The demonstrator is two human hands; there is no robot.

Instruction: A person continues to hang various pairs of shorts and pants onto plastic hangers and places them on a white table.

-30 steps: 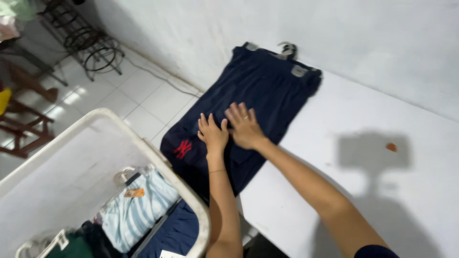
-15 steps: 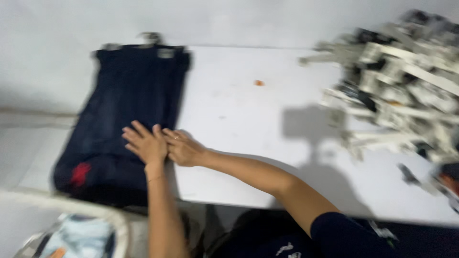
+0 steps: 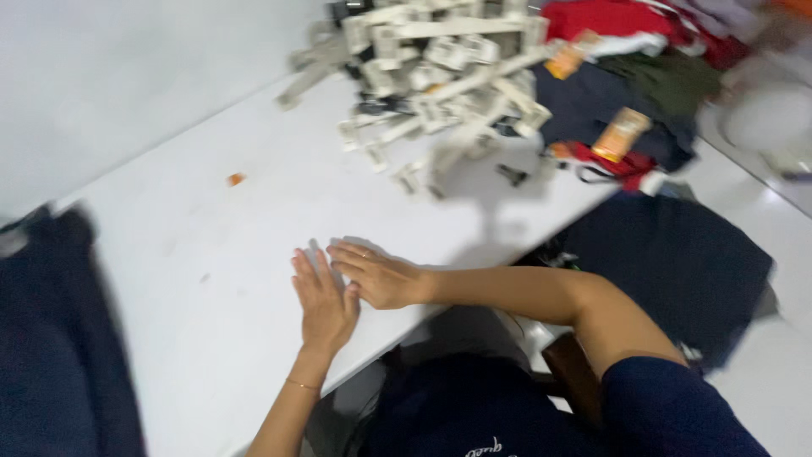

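White table [image 3: 211, 338] carries both hands flat on its top, close to the near edge. Largest thing in view; it runs out past the hands on every side except toward the body.

Dark navy garment [image 3: 51, 355] lies well to the left of the left hand, spread over the table's left end and hanging past it. Blurred; kind of garment cannot be told. Neither hand touches it.

Pile of off-white plastic hangers [image 3: 431, 68] sits well beyond the right hand, up and to the right, tangled together on the table's far part. Heap of folded clothes [image 3: 643, 76], red, dark green and navy, lies just right of the hangers, farther still from the hands. Two orange tags [image 3: 622, 131] show on that heap.

Left hand [image 3: 323, 303]: palm down, fingers straight and together, pressed flat on the bare table top. Released, grasping nothing. A thin bracelet [image 3: 302, 385] sits on the wrist.

Right hand [image 3: 376, 275]: palm down, fingers extended, pointing left across the table. Its fingertips lie just beside the left hand's fingers, touching or nearly so; blur hides which. Released, grasping nothing.

Small orange scrap [image 3: 236, 178] rests on the table beyond the left hand, up and to the left, well apart from both hands.
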